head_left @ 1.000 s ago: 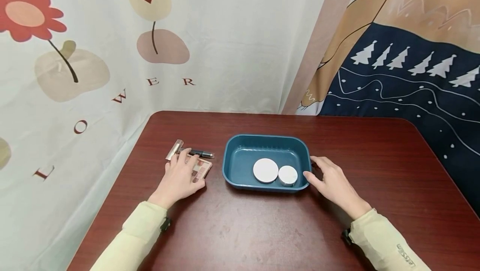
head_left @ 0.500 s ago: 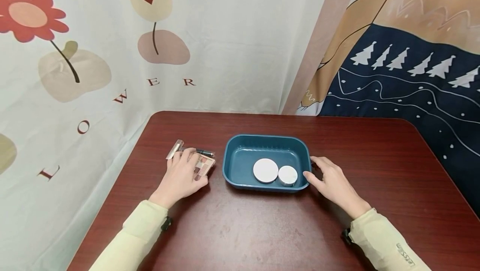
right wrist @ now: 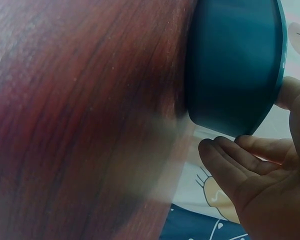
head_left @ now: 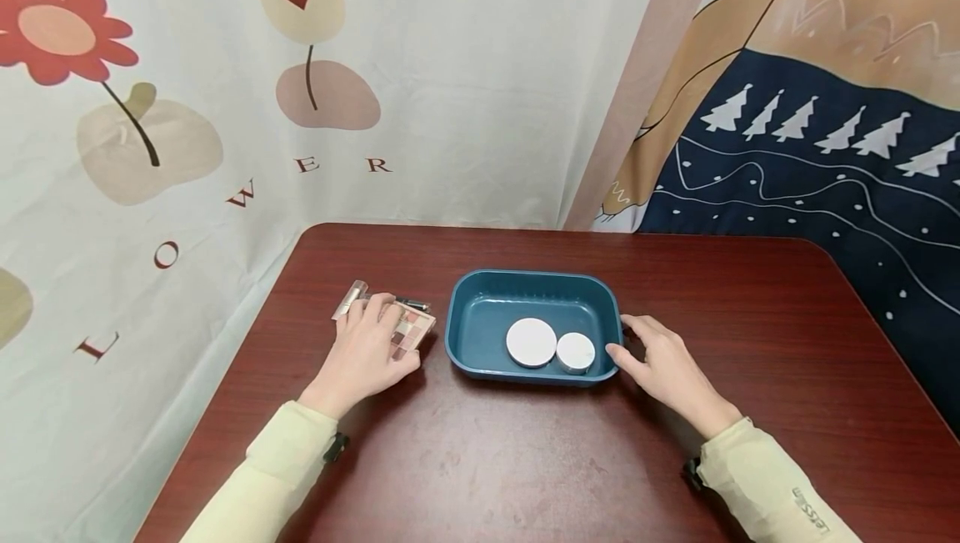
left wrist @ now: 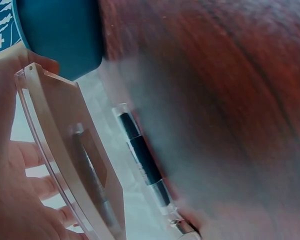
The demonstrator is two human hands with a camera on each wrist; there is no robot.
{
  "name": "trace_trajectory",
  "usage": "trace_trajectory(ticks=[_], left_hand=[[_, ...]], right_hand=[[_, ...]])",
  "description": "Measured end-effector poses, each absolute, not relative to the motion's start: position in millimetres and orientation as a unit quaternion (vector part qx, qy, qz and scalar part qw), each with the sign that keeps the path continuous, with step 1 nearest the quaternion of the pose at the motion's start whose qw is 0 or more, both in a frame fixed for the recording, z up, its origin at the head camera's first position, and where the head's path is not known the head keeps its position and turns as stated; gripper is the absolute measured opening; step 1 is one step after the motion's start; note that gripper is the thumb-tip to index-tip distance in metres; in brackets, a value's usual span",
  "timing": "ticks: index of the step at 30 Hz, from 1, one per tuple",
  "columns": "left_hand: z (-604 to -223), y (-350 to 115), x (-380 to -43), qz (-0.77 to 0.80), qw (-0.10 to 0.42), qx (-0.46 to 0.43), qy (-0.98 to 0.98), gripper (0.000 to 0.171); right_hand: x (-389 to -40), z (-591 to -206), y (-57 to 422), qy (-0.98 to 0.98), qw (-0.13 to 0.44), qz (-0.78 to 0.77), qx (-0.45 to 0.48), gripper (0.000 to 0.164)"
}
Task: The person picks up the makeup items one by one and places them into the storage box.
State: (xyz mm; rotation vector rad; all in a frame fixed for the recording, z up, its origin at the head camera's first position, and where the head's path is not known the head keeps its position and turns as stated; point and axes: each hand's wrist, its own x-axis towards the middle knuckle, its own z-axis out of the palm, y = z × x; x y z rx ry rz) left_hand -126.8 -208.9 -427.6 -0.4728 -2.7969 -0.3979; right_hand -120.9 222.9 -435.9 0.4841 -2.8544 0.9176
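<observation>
My left hand [head_left: 363,353] holds an eyeshadow palette [head_left: 412,330] with a clear lid, thumb on the near side and fingers on the far side. In the left wrist view the palette [left wrist: 65,115] stands tilted over the table, its pale underside showing. Behind it lies a slim black cosmetic pen [left wrist: 145,157] with clear ends, mostly covered in the head view. My right hand [head_left: 667,369] grips the right end of a blue tray [head_left: 472,334], thumb over the rim and fingers along the outer wall. A larger white round container [head_left: 531,342] and a smaller round jar [head_left: 576,353] sit in the tray.
A silver tube [head_left: 351,297] with a clear cap lies beyond my left fingers. The dark red wooden table [head_left: 480,468] ends against a printed curtain [head_left: 465,93] at the back, with a navy patterned cloth [head_left: 825,168] at the right.
My left hand has moved slightly right with the palette, which has shifted toward the tray and now covers more of the pen. My right hand and the tray have stayed in place.
</observation>
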Motion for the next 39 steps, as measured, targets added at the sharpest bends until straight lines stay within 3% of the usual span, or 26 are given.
trace_trajectory(ticks=[26,32,39], left_hand=[[-403,-182,-129,-0.157,0.187,-0.193,-0.950,0.039],[-397,-170,-130,-0.156,0.180,-0.197,-0.951,0.045],[-392,-157,-132,-0.170,0.180,-0.206,-0.947,0.038]], right_hand=[[-121,-434,221,-0.940,0.050,0.301,0.155,0.049],[-121,-434,221,-0.940,0.046,0.301,0.154,0.051],[-120,-433,221,-0.938,0.052,0.304,0.158,0.049]])
